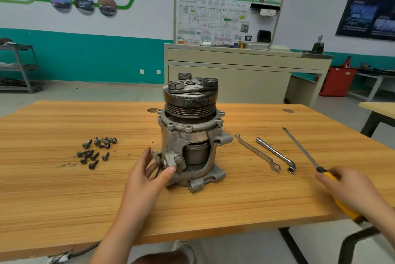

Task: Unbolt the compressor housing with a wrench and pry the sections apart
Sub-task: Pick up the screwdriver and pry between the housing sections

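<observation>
- My left hand (147,169) grips the low side fitting of the grey cast-aluminium compressor housing (192,146), which stands upright mid-table.
- My right hand (350,186) clasps the yellow-handled long screwdriver (299,148).
- Dark steel bolts (96,150) lie loose on the wooden table (64,199), in no tray, and the two steel wrenches (256,152) lie idle. I judge this to be the prying step, and the blade needs a seam.

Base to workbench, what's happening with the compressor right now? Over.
Left hand grips compressor, upright. Right hand holds screwdriver on table. Loose bolts piled left. Two wrenches lie between screwdriver and compressor.
</observation>
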Motion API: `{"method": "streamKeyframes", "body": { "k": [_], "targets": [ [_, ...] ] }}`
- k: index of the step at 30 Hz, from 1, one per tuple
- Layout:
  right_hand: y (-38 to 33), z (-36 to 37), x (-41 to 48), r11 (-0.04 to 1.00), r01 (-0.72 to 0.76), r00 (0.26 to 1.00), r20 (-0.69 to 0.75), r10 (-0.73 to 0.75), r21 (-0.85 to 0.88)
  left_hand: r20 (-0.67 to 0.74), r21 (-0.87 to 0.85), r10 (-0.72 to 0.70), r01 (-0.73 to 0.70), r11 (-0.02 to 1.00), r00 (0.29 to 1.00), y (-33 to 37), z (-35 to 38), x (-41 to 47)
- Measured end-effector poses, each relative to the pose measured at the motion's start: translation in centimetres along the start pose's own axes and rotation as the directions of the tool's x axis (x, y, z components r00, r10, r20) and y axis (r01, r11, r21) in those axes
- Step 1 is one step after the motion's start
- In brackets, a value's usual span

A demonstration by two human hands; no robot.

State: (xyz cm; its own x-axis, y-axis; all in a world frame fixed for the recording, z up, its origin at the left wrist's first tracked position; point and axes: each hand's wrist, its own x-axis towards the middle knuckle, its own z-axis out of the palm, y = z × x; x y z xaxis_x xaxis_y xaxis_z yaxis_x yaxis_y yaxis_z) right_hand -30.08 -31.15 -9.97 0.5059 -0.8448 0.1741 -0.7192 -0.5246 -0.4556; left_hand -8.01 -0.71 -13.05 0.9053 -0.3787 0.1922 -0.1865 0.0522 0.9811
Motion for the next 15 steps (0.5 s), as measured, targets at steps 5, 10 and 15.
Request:
{"method": "streamKeyframes", "body": {
  "k": [5, 10, 15],
  "targets": [
    [1.2, 2.6, 7.3, 0.975, -0.065, 0.998, 0.012, 0.069, -0.215, 0.108, 0.072, -0.049, 0.042, 0.997, 0.993, 0.6, -0.5, 0.9],
    [-1.2, 3.4, 8.2, 0.873, -0.039, 0.995, 0.058, 0.077, -0.486, 0.099, 0.26, 0.02, -0.046, 0.964, 0.995, 0.7, -0.5, 0.8],
    [-10.0, 3.0, 5.0, 0.882, 0.134, 0.976, 0.096, -0.197, 0.452, 0.152, 0.312, 0.014, -0.061, 0.948, 0.988, 1.3, -0.8, 1.2]
  ]
}}
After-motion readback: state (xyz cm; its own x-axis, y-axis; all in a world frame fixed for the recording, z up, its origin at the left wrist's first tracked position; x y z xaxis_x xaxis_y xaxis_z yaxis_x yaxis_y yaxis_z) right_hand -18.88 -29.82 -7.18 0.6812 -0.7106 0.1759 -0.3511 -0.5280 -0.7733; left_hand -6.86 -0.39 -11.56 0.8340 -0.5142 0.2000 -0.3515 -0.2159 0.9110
